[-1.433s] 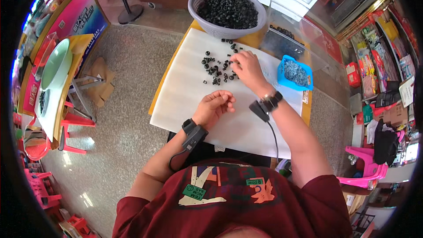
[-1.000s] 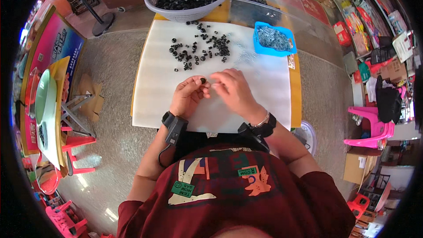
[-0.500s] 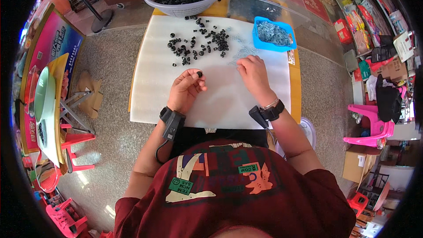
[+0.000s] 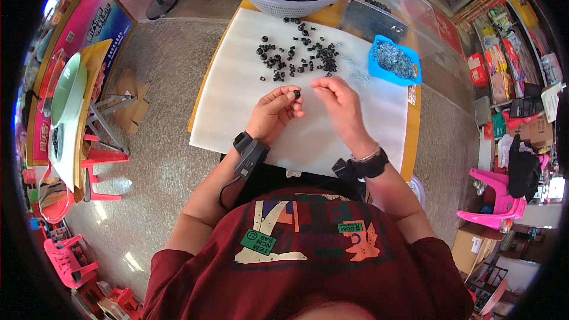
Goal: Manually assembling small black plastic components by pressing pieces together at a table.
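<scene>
Between the thumb and fingers of my left hand (image 4: 275, 112) is a small round black part (image 4: 297, 93), its kind not clear. My right hand (image 4: 342, 109) hovers to its right with thumb and fingertips pinched together; whatever they hold is too small to make out. Beyond both hands, many loose black parts (image 4: 326, 58) lie scattered over a white sheet (image 4: 225, 106). Tiny clear-bluish pieces (image 4: 357, 74) are spread on the sheet to the right of them. A blue plastic basket (image 4: 374, 71) full of similar tiny pieces stands at the sheet's right edge.
A grey colander-like basket (image 4: 284, 7) heaped with black parts sits at the table's far edge. Beside it is a clear plastic box (image 4: 376, 18). To the left stands a side table with a green basin (image 4: 68, 89); a pink chair (image 4: 498, 198) is at the right.
My right hand has come off the tiny pieces and moved toward my left hand. The left still holds the black part, now turned a little. The whole view has shifted.
</scene>
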A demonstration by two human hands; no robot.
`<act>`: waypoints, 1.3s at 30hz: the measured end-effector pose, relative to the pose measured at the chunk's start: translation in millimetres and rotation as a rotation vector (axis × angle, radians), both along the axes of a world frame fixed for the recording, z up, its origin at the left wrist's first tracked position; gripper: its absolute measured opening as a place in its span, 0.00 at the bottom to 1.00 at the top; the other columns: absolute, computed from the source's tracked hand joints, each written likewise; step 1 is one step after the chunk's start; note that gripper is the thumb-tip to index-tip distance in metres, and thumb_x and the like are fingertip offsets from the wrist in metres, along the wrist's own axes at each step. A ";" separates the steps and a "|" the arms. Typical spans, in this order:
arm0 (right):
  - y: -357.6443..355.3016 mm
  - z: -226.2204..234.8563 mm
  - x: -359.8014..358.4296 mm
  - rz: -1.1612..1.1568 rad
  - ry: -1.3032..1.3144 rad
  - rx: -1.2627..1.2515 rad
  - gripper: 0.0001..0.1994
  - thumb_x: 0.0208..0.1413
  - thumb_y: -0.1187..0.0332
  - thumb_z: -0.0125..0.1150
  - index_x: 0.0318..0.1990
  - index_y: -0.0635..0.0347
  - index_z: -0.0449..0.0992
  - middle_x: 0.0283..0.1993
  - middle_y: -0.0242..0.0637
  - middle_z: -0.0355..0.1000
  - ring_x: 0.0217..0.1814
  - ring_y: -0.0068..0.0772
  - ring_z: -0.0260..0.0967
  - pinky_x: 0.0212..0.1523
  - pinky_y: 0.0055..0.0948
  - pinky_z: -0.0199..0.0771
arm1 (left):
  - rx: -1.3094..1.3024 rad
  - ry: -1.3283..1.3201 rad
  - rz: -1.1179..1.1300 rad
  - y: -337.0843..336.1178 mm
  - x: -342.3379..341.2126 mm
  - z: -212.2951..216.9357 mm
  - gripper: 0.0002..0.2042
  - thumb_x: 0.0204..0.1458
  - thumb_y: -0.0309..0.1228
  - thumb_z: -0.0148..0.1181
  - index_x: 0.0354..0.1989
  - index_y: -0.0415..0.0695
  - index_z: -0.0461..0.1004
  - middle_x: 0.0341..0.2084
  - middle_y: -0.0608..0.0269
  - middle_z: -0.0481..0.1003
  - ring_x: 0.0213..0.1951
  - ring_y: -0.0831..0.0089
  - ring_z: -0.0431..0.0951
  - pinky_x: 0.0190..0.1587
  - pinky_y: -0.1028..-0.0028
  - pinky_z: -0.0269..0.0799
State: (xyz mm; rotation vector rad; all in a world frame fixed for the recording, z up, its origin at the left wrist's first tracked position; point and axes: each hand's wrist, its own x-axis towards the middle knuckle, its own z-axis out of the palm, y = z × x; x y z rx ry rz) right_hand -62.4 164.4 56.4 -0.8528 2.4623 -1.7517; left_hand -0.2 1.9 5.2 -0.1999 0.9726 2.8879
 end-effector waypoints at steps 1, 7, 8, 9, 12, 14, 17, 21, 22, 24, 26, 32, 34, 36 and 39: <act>-9.0 -1.7 3.5 0.004 0.001 0.000 0.06 0.55 0.74 0.56 0.39 0.64 0.75 0.32 0.37 0.70 0.30 0.29 0.70 0.34 0.24 0.70 | 0.006 0.003 -0.003 -0.3 -0.2 0.1 0.10 0.59 0.26 0.49 0.46 0.35 0.70 0.33 0.60 0.74 0.33 0.76 0.74 0.39 0.74 0.76; -27.7 -1.3 14.7 0.011 -0.005 -0.035 0.05 0.55 0.76 0.55 0.38 0.64 0.75 0.34 0.36 0.70 0.29 0.26 0.72 0.32 0.23 0.73 | 0.078 0.045 -0.028 -2.7 -1.6 -7.2 0.11 0.60 0.28 0.49 0.47 0.35 0.69 0.35 0.62 0.74 0.34 0.77 0.74 0.41 0.76 0.75; -27.9 -1.3 16.2 0.004 0.053 -0.011 0.04 0.55 0.76 0.55 0.37 0.64 0.75 0.35 0.36 0.69 0.29 0.26 0.72 0.31 0.23 0.74 | 0.079 0.045 -0.026 -2.9 -1.9 -7.6 0.11 0.60 0.28 0.49 0.47 0.35 0.69 0.35 0.62 0.74 0.34 0.77 0.74 0.41 0.76 0.75; -28.2 -1.3 17.4 -0.004 0.111 0.014 0.04 0.54 0.77 0.55 0.37 0.64 0.75 0.36 0.36 0.69 0.29 0.25 0.73 0.31 0.24 0.75 | 0.078 0.050 -0.039 -3.2 -2.2 -8.0 0.11 0.60 0.28 0.49 0.47 0.35 0.69 0.35 0.62 0.74 0.35 0.77 0.74 0.42 0.76 0.75; -29.4 -2.7 20.8 -0.016 0.095 -0.014 0.04 0.54 0.77 0.56 0.35 0.64 0.75 0.36 0.36 0.68 0.28 0.25 0.72 0.31 0.24 0.75 | 0.076 0.060 -0.060 -3.6 -2.4 -9.6 0.12 0.61 0.29 0.48 0.49 0.35 0.68 0.37 0.62 0.74 0.36 0.77 0.75 0.43 0.75 0.74; -28.6 -5.5 20.8 -0.017 0.098 -0.023 0.03 0.54 0.77 0.56 0.35 0.63 0.75 0.36 0.36 0.68 0.28 0.25 0.72 0.31 0.24 0.75 | 0.074 0.066 -0.069 -3.1 -2.7 -11.2 0.13 0.61 0.30 0.47 0.50 0.35 0.67 0.38 0.61 0.75 0.36 0.77 0.76 0.44 0.75 0.73; -29.9 -6.3 22.4 -0.029 0.105 -0.044 0.03 0.54 0.76 0.56 0.35 0.63 0.75 0.36 0.37 0.68 0.28 0.26 0.72 0.30 0.24 0.75 | 0.060 0.045 -0.045 -2.8 -3.9 -16.9 0.14 0.61 0.30 0.47 0.50 0.34 0.67 0.38 0.61 0.75 0.36 0.76 0.76 0.44 0.75 0.74; -27.6 -16.4 23.9 -0.052 0.062 -0.060 0.05 0.53 0.74 0.58 0.37 0.61 0.75 0.37 0.37 0.68 0.33 0.32 0.71 0.35 0.30 0.74 | 0.094 0.097 -0.106 -7.0 -3.3 -20.3 0.13 0.61 0.28 0.47 0.50 0.34 0.67 0.38 0.60 0.75 0.37 0.75 0.76 0.44 0.74 0.74; -25.5 -20.7 24.3 -0.054 0.063 -0.061 0.05 0.53 0.74 0.58 0.37 0.61 0.75 0.37 0.37 0.68 0.33 0.32 0.71 0.35 0.30 0.74 | 0.089 0.092 -0.112 -6.6 -2.5 -19.0 0.13 0.61 0.27 0.47 0.50 0.34 0.67 0.38 0.60 0.75 0.37 0.74 0.76 0.44 0.74 0.74; -21.0 -25.0 25.4 -0.061 0.403 0.095 0.08 0.51 0.74 0.58 0.39 0.61 0.75 0.38 0.38 0.68 0.39 0.40 0.67 0.40 0.36 0.69 | 0.085 0.039 -0.055 -0.7 0.2 -7.0 0.12 0.61 0.27 0.48 0.49 0.34 0.68 0.36 0.61 0.74 0.36 0.74 0.76 0.42 0.75 0.74; -18.4 -22.2 29.2 -0.050 0.471 0.144 0.09 0.50 0.73 0.58 0.40 0.60 0.75 0.38 0.38 0.68 0.41 0.42 0.66 0.42 0.38 0.67 | 0.081 -0.015 0.003 1.8 1.2 -3.7 0.11 0.60 0.27 0.48 0.48 0.35 0.69 0.34 0.61 0.74 0.34 0.75 0.76 0.40 0.76 0.74; -1.1 -17.1 19.1 -0.065 0.480 0.117 0.10 0.51 0.74 0.57 0.42 0.61 0.75 0.38 0.39 0.69 0.38 0.41 0.65 0.39 0.36 0.67 | 0.092 0.003 -0.010 2.1 -1.1 -11.7 0.10 0.60 0.26 0.49 0.47 0.37 0.69 0.35 0.61 0.74 0.35 0.74 0.76 0.41 0.74 0.74; 20.3 -13.3 8.2 -0.165 0.311 0.044 0.10 0.51 0.74 0.58 0.42 0.61 0.75 0.38 0.39 0.69 0.33 0.36 0.66 0.35 0.31 0.68 | 0.090 0.057 0.006 -2.2 1.0 -12.9 0.10 0.59 0.27 0.50 0.47 0.38 0.70 0.35 0.60 0.73 0.34 0.75 0.75 0.40 0.74 0.74; 49.7 -4.9 4.1 -0.249 0.183 0.029 0.10 0.51 0.74 0.59 0.42 0.61 0.75 0.37 0.39 0.70 0.31 0.34 0.66 0.33 0.29 0.68 | 0.095 0.043 0.008 -2.0 0.3 -10.5 0.10 0.59 0.27 0.51 0.47 0.38 0.70 0.35 0.60 0.73 0.33 0.76 0.74 0.40 0.75 0.73; 85.6 -5.3 8.1 -0.178 0.015 0.328 0.16 0.48 0.69 0.63 0.46 0.62 0.72 0.39 0.39 0.68 0.31 0.33 0.64 0.33 0.29 0.67 | 0.113 0.051 0.001 -3.2 -0.5 -9.2 0.10 0.59 0.27 0.50 0.47 0.38 0.69 0.35 0.60 0.72 0.33 0.75 0.73 0.40 0.75 0.73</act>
